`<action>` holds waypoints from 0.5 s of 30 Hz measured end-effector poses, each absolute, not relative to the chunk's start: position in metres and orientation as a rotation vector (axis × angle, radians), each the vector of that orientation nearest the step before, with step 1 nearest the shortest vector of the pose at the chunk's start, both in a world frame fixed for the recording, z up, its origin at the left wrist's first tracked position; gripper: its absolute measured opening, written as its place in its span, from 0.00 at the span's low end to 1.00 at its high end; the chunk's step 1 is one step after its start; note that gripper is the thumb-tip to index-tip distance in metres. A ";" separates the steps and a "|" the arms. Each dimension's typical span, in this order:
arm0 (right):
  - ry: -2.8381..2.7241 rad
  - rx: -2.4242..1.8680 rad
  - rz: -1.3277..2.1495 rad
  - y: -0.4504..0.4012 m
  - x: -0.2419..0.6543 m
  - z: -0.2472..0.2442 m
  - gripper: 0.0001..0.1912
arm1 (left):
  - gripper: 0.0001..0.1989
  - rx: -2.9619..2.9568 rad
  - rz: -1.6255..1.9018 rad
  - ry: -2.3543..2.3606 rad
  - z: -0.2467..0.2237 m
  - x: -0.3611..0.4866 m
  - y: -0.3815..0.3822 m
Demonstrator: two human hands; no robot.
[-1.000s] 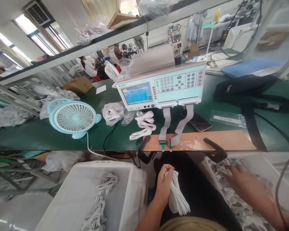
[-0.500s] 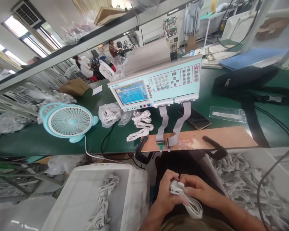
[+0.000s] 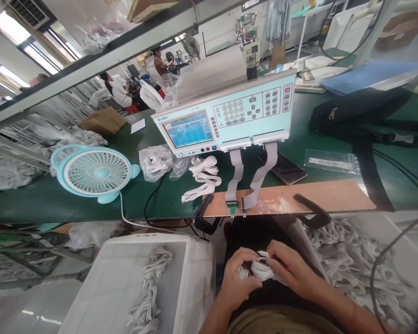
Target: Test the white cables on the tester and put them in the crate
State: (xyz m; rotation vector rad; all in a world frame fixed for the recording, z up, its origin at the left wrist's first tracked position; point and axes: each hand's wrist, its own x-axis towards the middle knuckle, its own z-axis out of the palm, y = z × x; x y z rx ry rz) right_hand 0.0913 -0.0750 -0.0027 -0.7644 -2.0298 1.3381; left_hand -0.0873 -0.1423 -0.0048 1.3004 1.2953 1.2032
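Note:
Both hands meet over my lap at the bottom centre. My left hand [image 3: 237, 274] and my right hand [image 3: 288, 268] grip a coiled white cable bundle [image 3: 261, 270] between them, with its ends poking out near the fingers. Directly above, a brown board [image 3: 320, 197] with two grey ribbon cables [image 3: 261, 178] plugged in lies at the bench's front edge. The ribbons lead up to a pale blue cable tester [image 3: 230, 116] with a lit screen.
A white bin [image 3: 125, 273] at my left holds a few cable bundles; a bin [image 3: 355, 264] at my right is heaped with several. On the green bench [image 3: 38, 199] stand a light blue fan [image 3: 92, 171], bagged cables [image 3: 158, 162], loose white bundles [image 3: 204, 178], a phone [image 3: 285, 169] and a black bag [image 3: 362, 116]. People work at the far back.
My right hand came over from the right bin to join the left hand on the cable bundle. The bundle, which hung loose from the left hand, is now gathered between both hands.

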 end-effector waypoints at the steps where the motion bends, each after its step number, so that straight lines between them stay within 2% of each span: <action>1: -2.059 -0.759 1.298 -0.075 0.092 -0.003 0.11 | 0.11 1.268 1.186 1.280 -0.004 -0.088 -0.142; 8: -2.038 -0.677 1.187 -0.078 0.102 -0.009 0.07 | 0.04 1.177 1.012 1.203 0.011 -0.083 -0.144; 12: -1.885 -0.795 1.279 -0.081 0.103 -0.010 0.09 | 0.07 1.365 1.039 1.263 0.015 -0.079 -0.148; 15: -1.896 -0.763 1.194 -0.083 0.102 -0.010 0.07 | 0.06 1.445 1.064 1.281 0.016 -0.076 -0.150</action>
